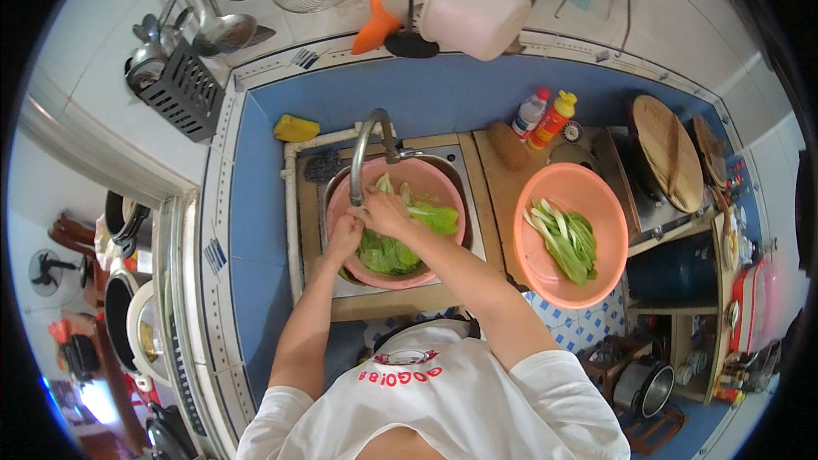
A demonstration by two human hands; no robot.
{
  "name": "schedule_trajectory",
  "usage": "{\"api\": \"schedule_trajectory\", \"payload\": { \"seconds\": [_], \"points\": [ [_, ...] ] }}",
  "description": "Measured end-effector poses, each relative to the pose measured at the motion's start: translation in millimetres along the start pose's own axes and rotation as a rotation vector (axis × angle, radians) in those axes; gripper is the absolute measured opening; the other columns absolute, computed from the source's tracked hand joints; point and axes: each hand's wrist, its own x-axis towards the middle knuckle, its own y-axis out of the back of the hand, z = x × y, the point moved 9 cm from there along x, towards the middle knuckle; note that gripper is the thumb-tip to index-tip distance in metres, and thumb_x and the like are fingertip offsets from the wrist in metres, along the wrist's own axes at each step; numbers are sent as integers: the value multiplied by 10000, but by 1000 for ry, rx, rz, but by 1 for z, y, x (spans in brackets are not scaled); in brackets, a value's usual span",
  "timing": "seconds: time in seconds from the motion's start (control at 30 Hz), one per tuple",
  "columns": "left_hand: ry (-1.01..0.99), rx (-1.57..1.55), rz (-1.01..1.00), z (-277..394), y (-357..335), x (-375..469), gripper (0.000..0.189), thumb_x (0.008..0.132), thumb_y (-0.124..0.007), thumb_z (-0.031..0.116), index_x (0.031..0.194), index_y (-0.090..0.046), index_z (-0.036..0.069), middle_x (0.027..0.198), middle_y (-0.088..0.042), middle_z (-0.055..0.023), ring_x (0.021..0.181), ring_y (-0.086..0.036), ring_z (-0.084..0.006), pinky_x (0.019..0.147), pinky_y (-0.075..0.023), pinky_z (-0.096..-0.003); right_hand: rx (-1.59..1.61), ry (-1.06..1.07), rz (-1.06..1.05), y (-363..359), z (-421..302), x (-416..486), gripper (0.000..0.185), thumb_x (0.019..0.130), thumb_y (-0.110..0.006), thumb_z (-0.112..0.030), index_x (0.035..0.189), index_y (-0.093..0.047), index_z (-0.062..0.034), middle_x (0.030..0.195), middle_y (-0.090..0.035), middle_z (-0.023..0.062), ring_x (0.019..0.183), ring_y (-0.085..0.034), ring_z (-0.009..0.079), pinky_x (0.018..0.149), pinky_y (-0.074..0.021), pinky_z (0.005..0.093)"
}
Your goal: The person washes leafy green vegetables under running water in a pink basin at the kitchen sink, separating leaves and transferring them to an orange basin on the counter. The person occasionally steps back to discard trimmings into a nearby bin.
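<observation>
My left hand (pixel 346 234) and my right hand (pixel 383 209) meet just below the mouth of a curved metal faucet (pixel 360 160), over a pink plastic basin (pixel 457 188) set in the sink. Fingers of both hands are bent close together, and whatever may be between them is hidden. Loose leafy greens (pixel 388 254) with pale stalks lie in the basin below and beside my hands. To the right, an orange-pink plastic basin (pixel 535 271) stands on the counter and holds several more stalks of greens (pixel 565 239).
A yellow sponge (pixel 296 128) and dark scouring pad (pixel 323 167) sit at the sink's back left. Behind the right basin stand two bottles (pixel 553 120). Farther right is a stove with a wooden-lidded pot (pixel 661 153). Ladles (pixel 223 33) and a pink dipper (pixel 476 16) hang above.
</observation>
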Motion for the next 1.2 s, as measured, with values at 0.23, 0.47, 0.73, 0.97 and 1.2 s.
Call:
{"api": "schedule_trajectory", "payload": {
  "seconds": [0.23, 0.47, 0.73, 0.97, 1.2],
  "points": [
    [-234, 112, 245, 41, 18, -3, 184, 829, -530, 92, 726, -536, -61, 625, -487, -221, 669, -513, -339, 628, -392, -394, 217, -112, -99, -4, 29, 12, 245, 774, -582, -158, 968, -582, -7, 871, -605, 205, 853, -588, 336, 726, -456, 419],
    [5, 8, 554, 41, 11, 0, 206, 869, -451, 141, 851, -564, -30, 679, -555, -212, 668, -569, -348, 597, -420, -385, 853, -452, 137, 1, 54, -2, 141, 806, -582, -145, 819, -614, -8, 753, -632, 57, 717, -584, 132, 738, -420, 316],
    [304, 170, 387, -3, -5, 14, 370, 935, -357, 308, 831, -497, -19, 613, -473, -167, 620, -498, -329, 588, -371, -410, 396, -428, 641, 82, 138, -31, 186, 732, -567, -100, 871, -608, 18, 735, -615, 189, 706, -606, 295, 641, -457, 385],
    [672, -625, 398, -76, -39, -6, 279, 892, -345, 86, 1157, -430, 79, 1049, -472, -76, 928, -476, -215, 730, -415, -319, -30, -787, 281, 86, 248, -68, 395, 744, -641, -346, 902, -607, 14, 820, -635, 196, 786, -622, 307, 683, -481, 371],
    [732, -1052, 665, -150, -46, -21, 379, 866, -440, 43, 1236, -379, 97, 1163, -420, -98, 978, -468, -224, 798, -445, -328, 93, -386, -303, -110, 191, 6, 397, 777, -555, -400, 883, -636, -27, 931, -604, 224, 876, -595, 309, 710, -485, 405]
  ]
}}
